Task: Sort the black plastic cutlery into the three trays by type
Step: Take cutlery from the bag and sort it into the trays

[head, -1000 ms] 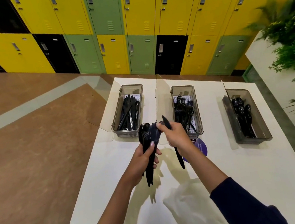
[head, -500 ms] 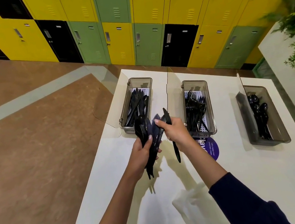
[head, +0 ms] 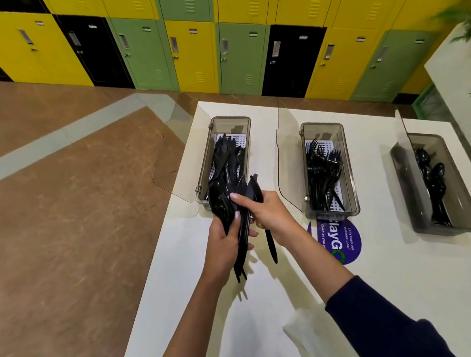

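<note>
Black plastic fills your left hand (head: pixel 222 246), which is wrapped round a mixed bundle of cutlery (head: pixel 226 209) held at the near end of the knife tray (head: pixel 230 118). The heads overlap that tray's near rim and the handles point back toward you. Your right hand (head: pixel 269 213) sits just to the right of the bundle. It is closed on what looks like a knife (head: pixel 272 247), and its forefinger reaches across onto the bundle. The knife's long axis runs nearly parallel to the knife tray's length, with the blade end toward the tray and the handle hanging toward you. The tray lies straight ahead of your right-hand grip and a little to its left, so I judge a short forward carry along the knife's own line should do, with almost no turning. The fork tray (head: pixel 348 162) stands to the right of the knife tray, and the spoon tray (head: pixel 460 195) is farther right again, so both are off this line.
</note>
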Motion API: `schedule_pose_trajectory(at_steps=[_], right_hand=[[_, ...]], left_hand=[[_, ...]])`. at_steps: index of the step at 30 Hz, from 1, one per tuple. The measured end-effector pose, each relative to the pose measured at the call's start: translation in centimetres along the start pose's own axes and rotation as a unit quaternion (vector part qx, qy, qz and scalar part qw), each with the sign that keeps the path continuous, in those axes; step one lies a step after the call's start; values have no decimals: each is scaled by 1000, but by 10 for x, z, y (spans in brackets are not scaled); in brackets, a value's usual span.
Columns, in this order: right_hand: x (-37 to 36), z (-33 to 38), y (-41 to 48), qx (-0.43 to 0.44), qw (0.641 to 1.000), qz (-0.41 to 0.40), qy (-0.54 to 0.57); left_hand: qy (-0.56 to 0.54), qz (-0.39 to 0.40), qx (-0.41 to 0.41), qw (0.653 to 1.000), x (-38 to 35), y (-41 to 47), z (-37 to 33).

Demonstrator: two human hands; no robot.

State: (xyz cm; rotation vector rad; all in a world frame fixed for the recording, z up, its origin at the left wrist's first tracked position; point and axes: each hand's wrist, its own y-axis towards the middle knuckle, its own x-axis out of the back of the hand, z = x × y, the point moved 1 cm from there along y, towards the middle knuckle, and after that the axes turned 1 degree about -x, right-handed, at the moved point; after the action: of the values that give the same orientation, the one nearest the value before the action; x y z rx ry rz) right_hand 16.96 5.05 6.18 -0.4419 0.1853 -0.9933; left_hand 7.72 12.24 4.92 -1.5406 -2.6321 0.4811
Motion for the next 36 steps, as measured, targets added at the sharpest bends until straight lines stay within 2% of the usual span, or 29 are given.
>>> schedule_pose_trajectory(at_steps=[11, 21, 25, 29, 32, 36], right_hand=[[-11, 11, 26, -27, 1000, -1, 15], [-12, 75, 107, 43, 995, -81, -26], [-16, 61, 133, 11, 990, -110, -89], [-19, 51, 140, -52, 979, -82, -178], [-18, 49, 145, -51, 979, -88, -179], [-14, 52, 150, -36, 976, -151, -150]], left_hand=[[-33, -22, 23, 999, 16, 12, 5], [-66, -59, 13, 996, 29, 31, 2], [-43, -74, 26, 996, 33, 31, 8], [-33, -69, 57, 995, 36, 27, 12], [-33, -71, 61, 995, 40, 27, 12], [-32, -78, 48, 995, 40, 28, 11]])
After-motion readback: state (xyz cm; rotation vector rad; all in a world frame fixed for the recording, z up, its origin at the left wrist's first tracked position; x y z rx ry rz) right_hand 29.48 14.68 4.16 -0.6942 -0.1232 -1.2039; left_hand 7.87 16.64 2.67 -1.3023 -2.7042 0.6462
